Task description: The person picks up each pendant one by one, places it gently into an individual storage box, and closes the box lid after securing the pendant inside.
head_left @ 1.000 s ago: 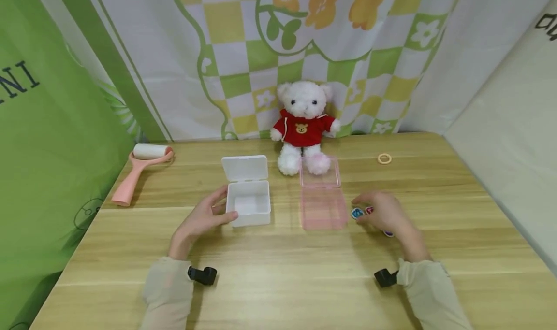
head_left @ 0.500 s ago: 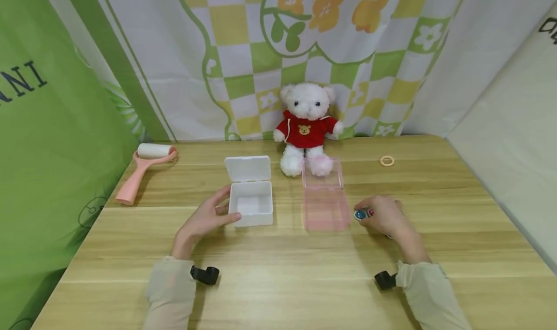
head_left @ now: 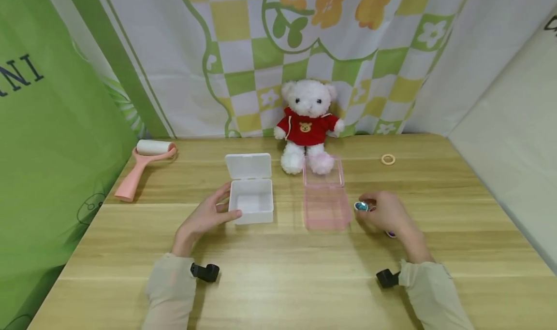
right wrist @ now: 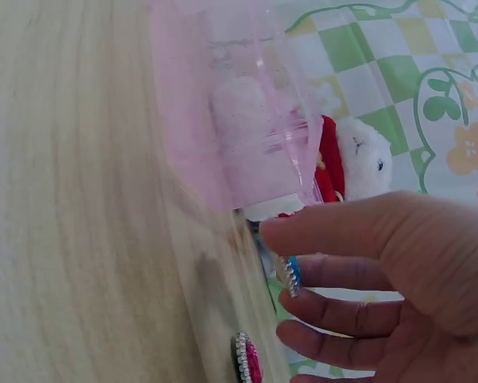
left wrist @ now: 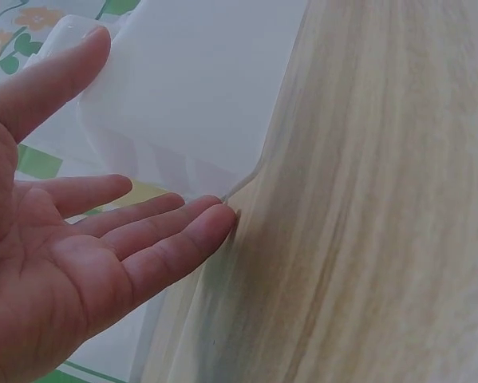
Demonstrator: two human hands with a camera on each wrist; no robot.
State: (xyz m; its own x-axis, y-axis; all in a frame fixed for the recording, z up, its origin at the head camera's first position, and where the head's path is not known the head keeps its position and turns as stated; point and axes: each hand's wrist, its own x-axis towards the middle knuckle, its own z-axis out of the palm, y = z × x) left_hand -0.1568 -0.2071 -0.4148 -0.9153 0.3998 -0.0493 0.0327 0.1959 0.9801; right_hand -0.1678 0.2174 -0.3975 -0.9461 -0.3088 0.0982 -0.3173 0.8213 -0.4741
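Right hand [head_left: 385,214]: pinching blue gem [head_left: 360,206] off the worktop [head_left: 278,272], beside pink box [head_left: 326,209], mid-worktop. Probably light, rigid, slippery; best pinched at the rim. Left hand [head_left: 204,219]: fingers straight, resting against white box [head_left: 251,202].

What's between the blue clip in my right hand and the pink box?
Nothing visible. The right hand pinches the blue clip just right of the open pink box, with only bare table between them.
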